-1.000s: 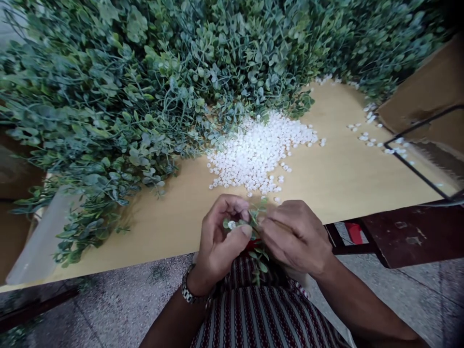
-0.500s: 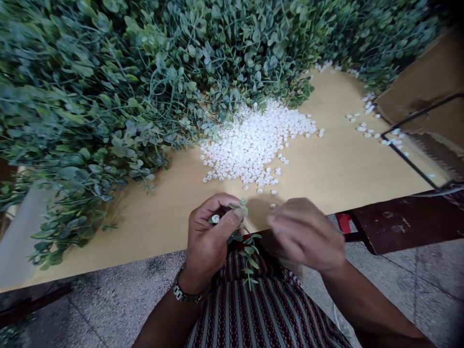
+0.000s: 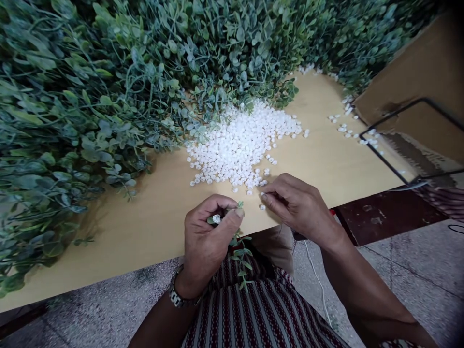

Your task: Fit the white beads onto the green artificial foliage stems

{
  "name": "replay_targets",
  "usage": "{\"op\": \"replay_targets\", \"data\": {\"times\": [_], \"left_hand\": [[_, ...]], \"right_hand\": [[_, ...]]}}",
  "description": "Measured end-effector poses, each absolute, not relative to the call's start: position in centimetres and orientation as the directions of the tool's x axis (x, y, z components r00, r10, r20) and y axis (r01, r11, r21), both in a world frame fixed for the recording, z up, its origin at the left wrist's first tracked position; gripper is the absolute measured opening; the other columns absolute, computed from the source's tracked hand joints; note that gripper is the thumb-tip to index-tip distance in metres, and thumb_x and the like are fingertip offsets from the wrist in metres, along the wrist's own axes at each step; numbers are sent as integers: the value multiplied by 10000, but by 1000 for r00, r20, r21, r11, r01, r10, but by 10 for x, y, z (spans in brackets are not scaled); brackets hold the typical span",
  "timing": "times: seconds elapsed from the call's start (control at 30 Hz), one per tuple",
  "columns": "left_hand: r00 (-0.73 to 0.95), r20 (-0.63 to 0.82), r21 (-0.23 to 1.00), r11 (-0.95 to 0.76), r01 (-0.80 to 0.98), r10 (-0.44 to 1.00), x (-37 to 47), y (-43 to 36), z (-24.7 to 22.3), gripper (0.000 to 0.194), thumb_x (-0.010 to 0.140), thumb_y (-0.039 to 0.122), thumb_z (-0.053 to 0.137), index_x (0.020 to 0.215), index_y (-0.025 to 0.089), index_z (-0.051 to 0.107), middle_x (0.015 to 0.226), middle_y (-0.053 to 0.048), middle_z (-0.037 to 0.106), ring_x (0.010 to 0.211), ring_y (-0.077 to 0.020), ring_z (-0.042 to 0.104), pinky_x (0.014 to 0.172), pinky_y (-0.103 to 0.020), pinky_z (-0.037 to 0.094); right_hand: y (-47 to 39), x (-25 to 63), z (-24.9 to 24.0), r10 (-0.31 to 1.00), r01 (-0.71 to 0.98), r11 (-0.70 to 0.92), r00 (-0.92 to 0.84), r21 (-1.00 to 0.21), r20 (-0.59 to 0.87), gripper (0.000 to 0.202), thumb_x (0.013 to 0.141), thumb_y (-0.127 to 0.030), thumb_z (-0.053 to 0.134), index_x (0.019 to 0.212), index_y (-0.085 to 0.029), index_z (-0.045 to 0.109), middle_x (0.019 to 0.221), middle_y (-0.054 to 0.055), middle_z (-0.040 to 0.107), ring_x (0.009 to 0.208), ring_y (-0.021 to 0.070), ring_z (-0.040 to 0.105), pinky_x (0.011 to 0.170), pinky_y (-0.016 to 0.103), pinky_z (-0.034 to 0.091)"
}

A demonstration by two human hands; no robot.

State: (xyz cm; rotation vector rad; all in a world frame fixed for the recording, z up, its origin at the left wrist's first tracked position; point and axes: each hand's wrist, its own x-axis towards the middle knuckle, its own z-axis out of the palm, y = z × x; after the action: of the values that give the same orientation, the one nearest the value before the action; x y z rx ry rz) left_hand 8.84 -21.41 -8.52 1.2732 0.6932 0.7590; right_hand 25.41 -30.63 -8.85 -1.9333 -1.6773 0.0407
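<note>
My left hand [image 3: 212, 241], with a metal watch on its wrist, is closed on a green leafy sprig [image 3: 242, 256] that hangs down over the table's front edge. A small white piece [image 3: 216, 219] shows between its fingers. To the right, my right hand [image 3: 299, 205] pinches a small white bead [image 3: 262, 194] between thumb and forefinger, just above the tabletop. Another loose bead [image 3: 263, 207] lies beside the fingertips. Beyond both hands a heap of white beads [image 3: 235, 145] spreads on the pale table [image 3: 145, 222].
Dense artificial foliage [image 3: 145, 72] covers the back and left of the table. At the right are a torn cardboard box [image 3: 409, 82], a black wire frame [image 3: 387, 166] and scattered beads [image 3: 344, 129]. Below it is a dark red bench [image 3: 384, 217].
My right hand has moved up toward the bead heap and now pinches a bead. My left hand keeps the sprig. The view has shifted slightly right.
</note>
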Motion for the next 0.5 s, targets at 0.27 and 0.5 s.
{"op": "replay_targets", "data": {"times": [0.27, 0.5], "left_hand": [[642, 3, 997, 51, -65, 767, 93, -215, -82, 37, 755, 149, 637, 738, 181, 646, 630, 48, 564, 535, -38, 432, 508, -128, 375], [641, 3, 999, 21, -30, 767, 96, -217, -79, 59, 732, 119, 629, 732, 164, 667, 619, 44, 580, 516, -33, 438, 480, -120, 374]], "right_hand": [[-309, 257, -91, 914, 895, -25, 202, -446, 353, 79, 822, -134, 523, 789, -137, 594, 718, 45, 572, 678, 151, 542, 604, 281, 427], [-312, 251, -91, 816, 641, 88, 393, -763, 424, 110, 767, -66, 583, 788, -174, 579, 756, 15, 598, 711, 130, 576, 641, 267, 465]]}}
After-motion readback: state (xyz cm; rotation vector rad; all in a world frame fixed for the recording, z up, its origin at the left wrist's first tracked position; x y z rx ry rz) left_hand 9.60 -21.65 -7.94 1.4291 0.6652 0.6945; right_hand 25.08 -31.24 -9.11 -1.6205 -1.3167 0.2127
